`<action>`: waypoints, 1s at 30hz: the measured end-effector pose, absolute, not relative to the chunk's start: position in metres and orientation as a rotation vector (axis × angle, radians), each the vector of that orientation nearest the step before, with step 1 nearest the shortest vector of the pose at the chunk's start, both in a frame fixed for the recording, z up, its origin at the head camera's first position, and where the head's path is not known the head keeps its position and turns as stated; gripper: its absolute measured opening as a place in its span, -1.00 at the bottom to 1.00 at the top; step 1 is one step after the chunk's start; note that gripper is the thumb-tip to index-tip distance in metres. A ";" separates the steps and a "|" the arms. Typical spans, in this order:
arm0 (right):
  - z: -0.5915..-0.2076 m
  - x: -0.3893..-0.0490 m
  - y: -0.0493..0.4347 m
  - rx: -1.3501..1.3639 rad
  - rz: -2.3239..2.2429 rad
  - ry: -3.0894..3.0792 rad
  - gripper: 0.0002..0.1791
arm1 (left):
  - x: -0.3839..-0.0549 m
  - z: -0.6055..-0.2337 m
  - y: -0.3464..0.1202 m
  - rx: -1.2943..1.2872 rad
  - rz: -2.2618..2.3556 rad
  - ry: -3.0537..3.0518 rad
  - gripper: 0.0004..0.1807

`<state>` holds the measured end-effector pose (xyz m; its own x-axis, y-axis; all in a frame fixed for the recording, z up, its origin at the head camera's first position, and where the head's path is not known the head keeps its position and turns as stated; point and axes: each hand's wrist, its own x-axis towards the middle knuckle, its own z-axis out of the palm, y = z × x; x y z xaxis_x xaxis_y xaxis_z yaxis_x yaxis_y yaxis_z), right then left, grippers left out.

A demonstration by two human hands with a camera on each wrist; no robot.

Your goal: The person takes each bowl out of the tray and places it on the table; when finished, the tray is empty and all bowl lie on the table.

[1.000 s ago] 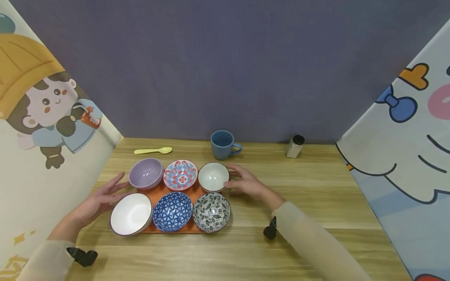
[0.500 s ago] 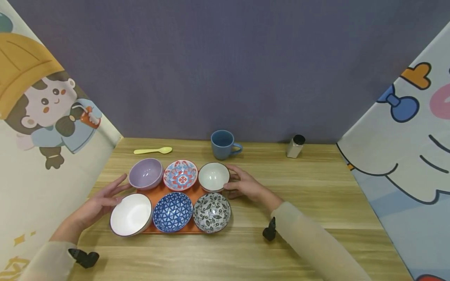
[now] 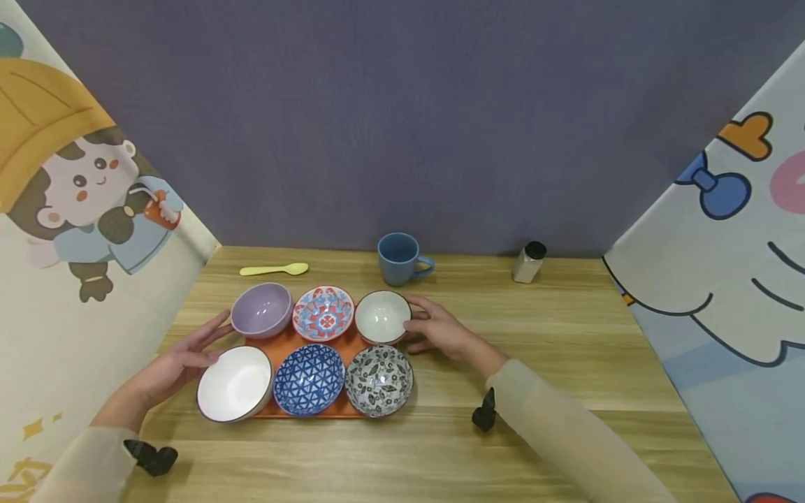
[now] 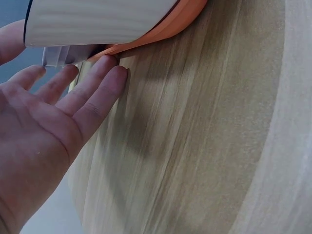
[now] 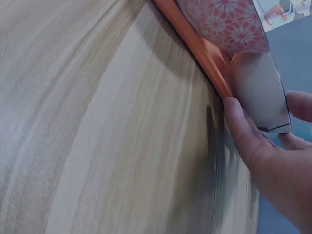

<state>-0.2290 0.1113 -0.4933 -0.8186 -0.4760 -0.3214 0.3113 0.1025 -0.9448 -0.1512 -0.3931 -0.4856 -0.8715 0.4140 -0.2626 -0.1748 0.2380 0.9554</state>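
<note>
Wood-grained counter (image 3: 503, 454) carries an orange tray (image 3: 277, 347) crowded with six bowls (image 3: 311, 356), the left hand (image 3: 170, 374) and right hand (image 3: 445, 332) at its ends. Their fingers are spread wide, gripping nothing, tips at the tray's edge, thumbs by the white bowl (image 3: 233, 384) and pale bowl (image 3: 382, 318). Uneven lifting could tilt the tray and slide the bowls; a thumb's nudge could tip the overhanging white bowl

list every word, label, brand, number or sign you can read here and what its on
No readable words, labels, brands, numbers or signs in any view.
Gold marks low on the left wall: cut off by the picture's edge; I cannot tell if they are lettering.
Black-lidded jar: too small to tell whether it carries print.
</note>
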 end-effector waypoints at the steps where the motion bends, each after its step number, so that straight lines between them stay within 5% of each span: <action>1: -0.493 -0.229 0.110 -0.148 -1.777 1.816 -0.21 | -0.152 -0.485 -0.393 0.215 1.662 2.052 -0.11; 30: -0.477 -0.226 0.124 0.034 -1.980 1.858 -0.28 | -0.158 -0.482 -0.391 0.196 1.666 2.001 -0.12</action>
<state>-0.2257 0.1243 -0.4765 -0.9104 -0.2846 -0.3004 0.3178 -0.0159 -0.9480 -0.1582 -0.3914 -0.4817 -0.8519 0.4302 -0.2988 -0.2159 0.2314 0.9486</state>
